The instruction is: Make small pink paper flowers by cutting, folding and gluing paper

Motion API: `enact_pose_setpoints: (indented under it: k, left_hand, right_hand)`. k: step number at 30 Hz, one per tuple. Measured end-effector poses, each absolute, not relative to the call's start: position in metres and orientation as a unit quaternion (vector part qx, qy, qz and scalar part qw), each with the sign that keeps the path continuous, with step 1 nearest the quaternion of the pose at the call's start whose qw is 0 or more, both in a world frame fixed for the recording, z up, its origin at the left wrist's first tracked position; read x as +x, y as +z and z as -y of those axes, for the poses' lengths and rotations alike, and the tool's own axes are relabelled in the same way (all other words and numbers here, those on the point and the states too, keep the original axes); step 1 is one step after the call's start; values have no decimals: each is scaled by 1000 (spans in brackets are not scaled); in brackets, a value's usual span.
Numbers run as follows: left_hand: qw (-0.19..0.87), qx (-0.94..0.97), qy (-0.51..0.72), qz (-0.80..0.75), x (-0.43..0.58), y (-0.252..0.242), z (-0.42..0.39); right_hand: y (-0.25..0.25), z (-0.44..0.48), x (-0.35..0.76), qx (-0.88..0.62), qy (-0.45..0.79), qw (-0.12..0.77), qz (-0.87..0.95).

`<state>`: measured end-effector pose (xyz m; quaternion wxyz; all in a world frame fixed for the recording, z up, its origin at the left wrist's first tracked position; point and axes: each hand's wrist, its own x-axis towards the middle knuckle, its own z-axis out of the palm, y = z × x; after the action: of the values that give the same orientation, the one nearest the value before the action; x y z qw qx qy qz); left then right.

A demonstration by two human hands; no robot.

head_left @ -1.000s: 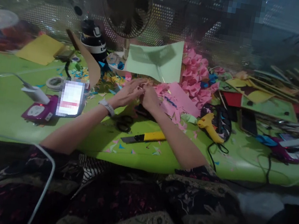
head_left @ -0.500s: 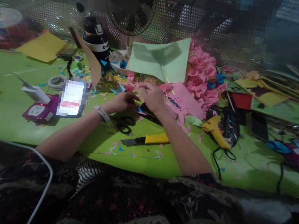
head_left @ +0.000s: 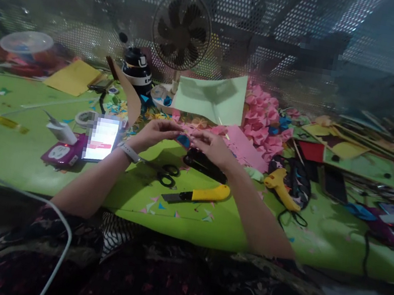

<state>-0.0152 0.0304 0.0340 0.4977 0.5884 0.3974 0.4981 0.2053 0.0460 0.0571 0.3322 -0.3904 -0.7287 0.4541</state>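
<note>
Both of my hands meet above the green table (head_left: 9, 161), pinching a small blue paper piece (head_left: 183, 140) between them. My left hand (head_left: 156, 133), with a white watch on its wrist, grips the piece from the left. From the right, my right hand (head_left: 212, 146) holds it with closed fingers. Black scissors (head_left: 164, 173) and a yellow utility knife (head_left: 198, 194) lie just below my hands. A black stapler-like tool (head_left: 205, 165) sits under my right hand.
A small fan (head_left: 181, 31), a pale green sheet (head_left: 210, 99) and a pile of pink paper flowers (head_left: 264, 118) stand behind. A yellow glue gun (head_left: 280, 189) lies right. A lit phone (head_left: 102, 139), charger and white cable lie left. Paper scraps litter the table.
My hands drew back toward me and came together on the blue paper piece, lifted off the table. The view tilted down, showing more of the table's near side.
</note>
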Motion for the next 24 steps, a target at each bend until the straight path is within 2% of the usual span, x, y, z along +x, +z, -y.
enact_pose_setpoints:
  k: [3, 9, 13, 24]
  left_hand:
    - [508, 568, 518, -388, -14, 32, -30]
    - [516, 538, 529, -406, -5, 33, -22]
    - [542, 536, 513, -394, 6, 37, -13]
    - [567, 516, 518, -379, 10, 29, -11]
  right_hand:
    - [57, -40, 206, -389, 427, 341, 742]
    - [60, -34, 210, -360, 492, 353, 709]
    - [60, -31, 212, -378, 488, 386, 686]
    - [67, -28, 214, -367, 502, 389, 680]
